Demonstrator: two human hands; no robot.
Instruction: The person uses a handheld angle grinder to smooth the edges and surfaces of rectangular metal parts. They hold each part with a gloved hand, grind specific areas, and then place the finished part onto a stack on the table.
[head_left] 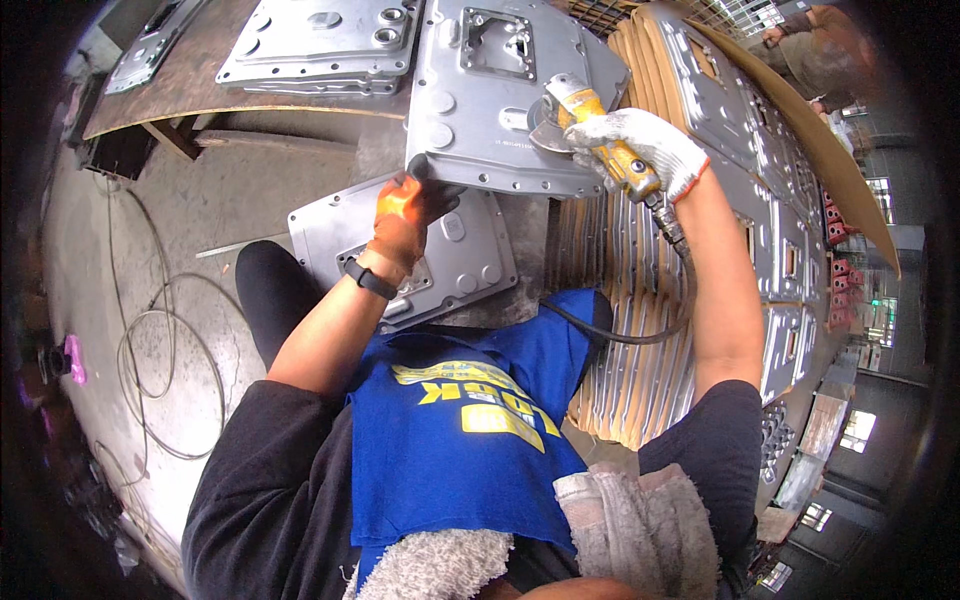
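Note:
My right hand [652,148], in a white knit glove, is wrapped round a yellow air-powered angle grinder [622,165]. The grinder's disc [547,130] lies at the face of a grey metal cover [470,130], close to its near right part. Whether the disc touches the metal I cannot tell. At the cover's near left corner, my left hand [412,205], in an orange and black glove, grips the edge with the thumb on top. A second metal cover [470,255] rests below, in front of my lap, partly hidden by my left forearm.
More covers [315,45] lie stacked on a wooden board [160,95] at the far left. To the right rise stacks of covers [710,95] separated by brown cardboard sheets [620,300]. A black hose [615,335] runs from the grinder; cable loops [170,350] lie on the left floor. Another person [825,55] stands far right.

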